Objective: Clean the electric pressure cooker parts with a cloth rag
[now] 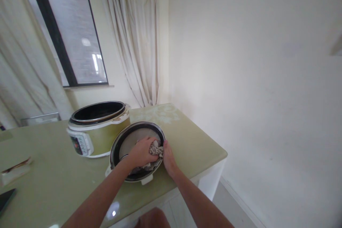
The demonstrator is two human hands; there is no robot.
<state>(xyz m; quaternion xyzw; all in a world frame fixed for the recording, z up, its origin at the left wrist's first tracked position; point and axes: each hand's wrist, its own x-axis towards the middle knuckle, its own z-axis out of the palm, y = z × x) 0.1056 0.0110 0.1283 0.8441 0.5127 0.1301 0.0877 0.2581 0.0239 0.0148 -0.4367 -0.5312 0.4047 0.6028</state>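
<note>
A round cooker lid [128,139] lies with its inner side up on the table, its dark rim and grey inner plate showing. My left hand [143,151] is closed around a crumpled patterned cloth [156,149] and presses it against the inside of the lid near the right rim. With its fingers mostly hidden behind the edge, my right hand [170,158] grips the lid's right rim. Just behind and to the left stands the open green and white electric cooker [103,140], with a dark inside and a control panel on its front.
The pale green glass-topped table [197,149] has its right corner near a white wall [253,78]. At the far left lie a small pale item with a brown edge [16,168] and a dark flat object [6,199]. Curtains [136,35] hang beside the window behind.
</note>
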